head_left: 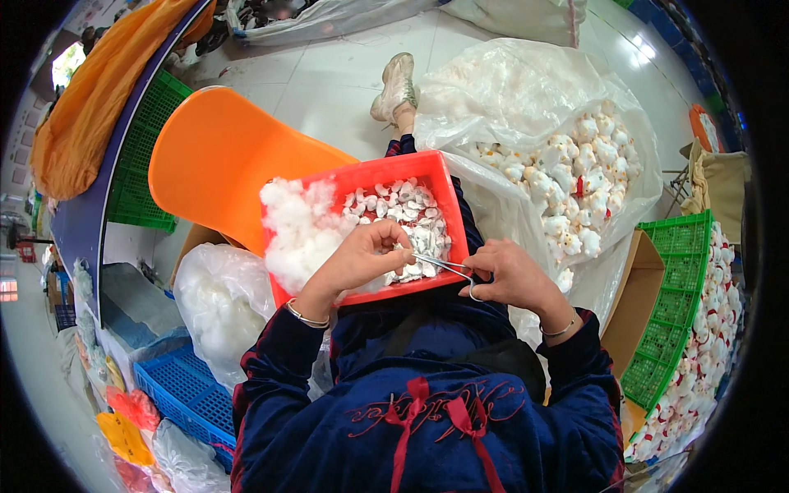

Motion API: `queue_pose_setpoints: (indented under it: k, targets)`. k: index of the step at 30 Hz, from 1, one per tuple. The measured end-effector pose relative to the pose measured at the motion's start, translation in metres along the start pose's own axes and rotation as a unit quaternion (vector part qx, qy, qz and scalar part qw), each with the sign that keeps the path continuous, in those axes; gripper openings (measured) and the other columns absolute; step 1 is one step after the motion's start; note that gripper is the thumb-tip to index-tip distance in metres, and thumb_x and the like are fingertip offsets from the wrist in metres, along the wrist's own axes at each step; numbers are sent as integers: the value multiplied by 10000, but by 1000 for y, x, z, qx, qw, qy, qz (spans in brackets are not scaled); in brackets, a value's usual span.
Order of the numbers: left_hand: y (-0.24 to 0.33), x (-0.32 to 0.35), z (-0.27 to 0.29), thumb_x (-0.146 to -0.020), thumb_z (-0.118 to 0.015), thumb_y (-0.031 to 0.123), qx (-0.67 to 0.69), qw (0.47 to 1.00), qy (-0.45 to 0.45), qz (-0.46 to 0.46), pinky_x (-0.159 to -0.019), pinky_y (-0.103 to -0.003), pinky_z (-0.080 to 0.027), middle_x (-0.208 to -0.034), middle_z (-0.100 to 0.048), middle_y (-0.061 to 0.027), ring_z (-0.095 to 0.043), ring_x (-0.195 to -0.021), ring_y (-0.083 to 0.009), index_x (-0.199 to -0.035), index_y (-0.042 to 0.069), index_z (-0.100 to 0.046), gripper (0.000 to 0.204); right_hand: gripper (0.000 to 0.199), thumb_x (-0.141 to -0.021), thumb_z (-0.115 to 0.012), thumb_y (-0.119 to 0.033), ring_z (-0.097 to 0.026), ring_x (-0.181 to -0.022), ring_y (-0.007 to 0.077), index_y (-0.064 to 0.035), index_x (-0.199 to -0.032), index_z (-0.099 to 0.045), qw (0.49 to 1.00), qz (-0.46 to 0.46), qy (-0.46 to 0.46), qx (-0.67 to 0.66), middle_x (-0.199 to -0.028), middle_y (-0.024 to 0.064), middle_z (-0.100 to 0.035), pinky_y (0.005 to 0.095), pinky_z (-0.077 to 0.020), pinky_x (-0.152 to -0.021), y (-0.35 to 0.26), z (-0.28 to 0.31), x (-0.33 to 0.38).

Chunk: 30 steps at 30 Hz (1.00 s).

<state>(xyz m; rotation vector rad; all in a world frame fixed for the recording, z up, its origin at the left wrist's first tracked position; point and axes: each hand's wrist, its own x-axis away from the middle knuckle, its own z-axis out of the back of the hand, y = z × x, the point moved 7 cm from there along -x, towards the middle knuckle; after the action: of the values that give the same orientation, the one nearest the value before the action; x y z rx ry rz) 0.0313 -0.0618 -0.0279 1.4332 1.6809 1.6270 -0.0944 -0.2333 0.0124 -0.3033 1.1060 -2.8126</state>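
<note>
Across my lap, the red tray carries fluffy white fibre toward its nine o'clock and loose small white pieces toward its two. Over the tray's four o'clock side, my left hand is pinched narrow on one small white piece, mostly hidden by thumb and fingertips. My right hand is curled round the ring handles of scissor-handled metal forceps, whose slim tips point to ten o'clock and meet that piece; whether they bite on it, I cannot tell. I judge the piece nearly weightless, soft and easily squashed, so a light pinch at its edge should steady it. The forceps should feel stiff, smooth and a little slippery, best held by the rings. The fibre looks springy and clingy, likely to tear into wisps, so small tufts suit it.
</note>
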Motion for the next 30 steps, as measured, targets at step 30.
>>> queue_pose_setpoints:
  k: [30]
  targets:
    - [7,-16,-12,-859,-681,24,-192,980,-44,-34,-729,-225,-494,-867,-675,-10,-602,-784,-59,-907,-16,-667,64,242,-694,-867,-241,-593,-702,245,-112,-845,-730,999,-24,8,35,-655,25,-575,392,-414,-657,7,14,27]
